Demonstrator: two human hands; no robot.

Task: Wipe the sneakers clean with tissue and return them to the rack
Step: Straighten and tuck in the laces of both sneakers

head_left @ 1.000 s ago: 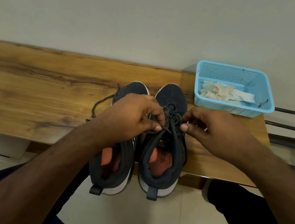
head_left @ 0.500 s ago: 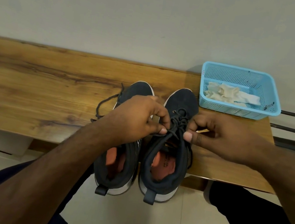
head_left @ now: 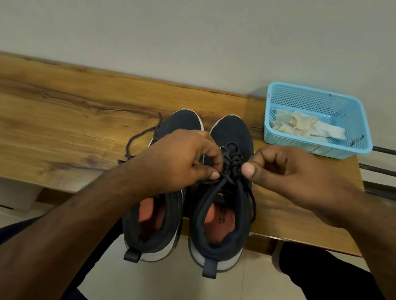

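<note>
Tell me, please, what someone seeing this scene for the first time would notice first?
Most striking are the two hands at centre: the left hand and right hand each pinch the dark laces of the right-hand sneaker. It stands beside the other sneaker on a wooden bench, heels overhanging the near edge. At the bench's far right sits a blue basket holding crumpled tissue.

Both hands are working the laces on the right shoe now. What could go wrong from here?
The heels of both sneakers hang past the front edge of the wooden bench, so a hard pull by the left hand or right hand could tip one off. The other shoe's loose lace may snag.
</note>
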